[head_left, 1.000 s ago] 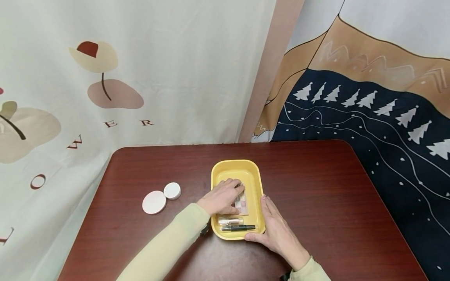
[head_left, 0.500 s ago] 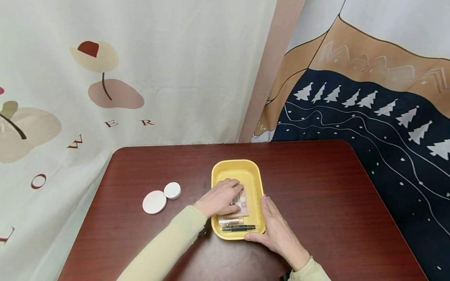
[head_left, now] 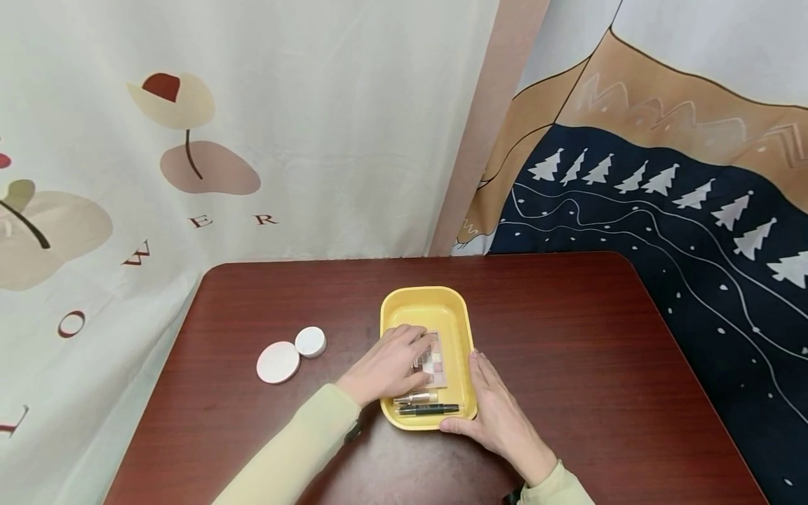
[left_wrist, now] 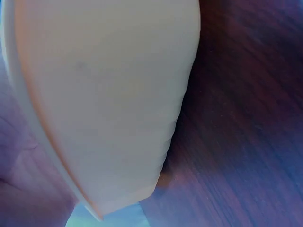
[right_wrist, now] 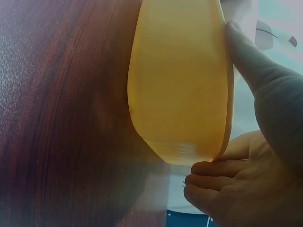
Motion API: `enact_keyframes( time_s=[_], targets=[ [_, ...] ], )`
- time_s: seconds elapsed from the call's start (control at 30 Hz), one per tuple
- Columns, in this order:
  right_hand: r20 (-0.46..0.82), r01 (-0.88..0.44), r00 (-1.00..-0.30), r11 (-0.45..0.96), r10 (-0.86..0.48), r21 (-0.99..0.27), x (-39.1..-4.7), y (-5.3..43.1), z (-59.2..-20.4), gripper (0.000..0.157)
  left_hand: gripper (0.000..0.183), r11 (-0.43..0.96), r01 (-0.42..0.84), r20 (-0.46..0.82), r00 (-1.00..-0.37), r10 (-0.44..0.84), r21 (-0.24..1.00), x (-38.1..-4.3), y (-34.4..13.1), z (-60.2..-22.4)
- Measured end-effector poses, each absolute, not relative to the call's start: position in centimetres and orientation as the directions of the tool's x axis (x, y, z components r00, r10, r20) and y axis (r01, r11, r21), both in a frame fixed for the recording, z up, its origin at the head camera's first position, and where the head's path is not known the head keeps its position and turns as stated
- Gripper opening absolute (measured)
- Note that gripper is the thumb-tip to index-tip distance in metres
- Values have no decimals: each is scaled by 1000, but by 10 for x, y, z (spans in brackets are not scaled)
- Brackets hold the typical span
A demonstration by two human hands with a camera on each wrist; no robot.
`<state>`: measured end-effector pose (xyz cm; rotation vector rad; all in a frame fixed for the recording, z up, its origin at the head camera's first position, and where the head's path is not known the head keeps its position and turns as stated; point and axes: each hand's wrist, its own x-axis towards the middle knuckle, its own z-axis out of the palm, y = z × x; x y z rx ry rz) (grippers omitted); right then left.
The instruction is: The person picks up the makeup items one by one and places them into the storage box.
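Palette (head_left: 436, 367) shows more, left hand (head_left: 386, 362) slid leftward, fingers spread, holding nothing; right hand (head_left: 497, 415), fingers straight, touches tray (head_left: 424, 303)

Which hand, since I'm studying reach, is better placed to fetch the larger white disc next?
Probably the left hand: though over the palette, it is nearer the disc, which lies left of the tray. The right hand touches the tray's opposite side, farther away.
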<state>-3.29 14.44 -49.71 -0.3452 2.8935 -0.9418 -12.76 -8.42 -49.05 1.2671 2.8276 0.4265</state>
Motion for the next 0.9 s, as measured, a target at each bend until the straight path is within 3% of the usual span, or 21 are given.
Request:
enact_keyframes(
  time_s=[0.9],
  targets=[
    [94, -248, -967, 778, -239, -577, -31, 146, -501, 122, 65, 622, 750, 238, -661, 711, 225, -96, -115, -483]
  ],
)
